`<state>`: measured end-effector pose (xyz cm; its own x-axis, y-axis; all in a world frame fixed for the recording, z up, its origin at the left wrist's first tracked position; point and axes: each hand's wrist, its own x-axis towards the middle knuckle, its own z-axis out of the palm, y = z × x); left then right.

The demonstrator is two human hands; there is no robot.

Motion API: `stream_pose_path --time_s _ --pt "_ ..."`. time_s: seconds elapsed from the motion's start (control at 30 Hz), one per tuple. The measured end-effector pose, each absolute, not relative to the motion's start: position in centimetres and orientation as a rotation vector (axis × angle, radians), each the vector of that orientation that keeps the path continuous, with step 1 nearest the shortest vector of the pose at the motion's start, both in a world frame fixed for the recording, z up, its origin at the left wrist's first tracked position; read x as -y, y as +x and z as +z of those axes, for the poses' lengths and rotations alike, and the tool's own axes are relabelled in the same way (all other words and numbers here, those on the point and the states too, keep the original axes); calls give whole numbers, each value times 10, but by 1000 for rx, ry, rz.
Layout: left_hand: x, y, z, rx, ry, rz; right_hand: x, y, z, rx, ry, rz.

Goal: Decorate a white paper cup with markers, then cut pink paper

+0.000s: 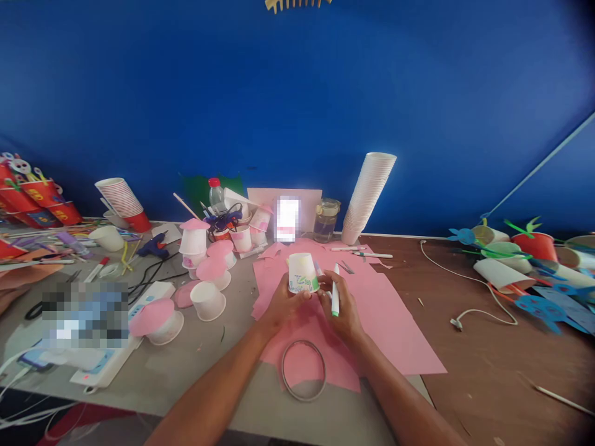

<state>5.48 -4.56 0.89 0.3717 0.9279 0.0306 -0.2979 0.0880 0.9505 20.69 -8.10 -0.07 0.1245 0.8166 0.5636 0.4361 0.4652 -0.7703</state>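
My left hand (284, 301) grips an upside-down white paper cup (302, 271) with green marks near its rim, held above the pink paper sheets (395, 322). My right hand (343, 306) is closed round a white and green marker (335, 291), its tip pointing up, right beside the cup. A thin ring (304, 370) lies on the pink paper just in front of my wrists.
Pink-topped white cups (211, 272) stand to the left, with a glue gun (155, 246) and cables. A tall leaning stack of white cups (367, 195), a glass jar (325, 220) and a bottle (216, 195) line the blue wall. Coloured paper-cup crafts (511, 260) fill the right, red cups (39, 198) the left.
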Motion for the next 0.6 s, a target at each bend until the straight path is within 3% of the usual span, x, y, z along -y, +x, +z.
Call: stream_pose_path --time_s 0.6 --pt "44 56 9 -771 1178 1068 79 207 -5 1497 -1126 467"
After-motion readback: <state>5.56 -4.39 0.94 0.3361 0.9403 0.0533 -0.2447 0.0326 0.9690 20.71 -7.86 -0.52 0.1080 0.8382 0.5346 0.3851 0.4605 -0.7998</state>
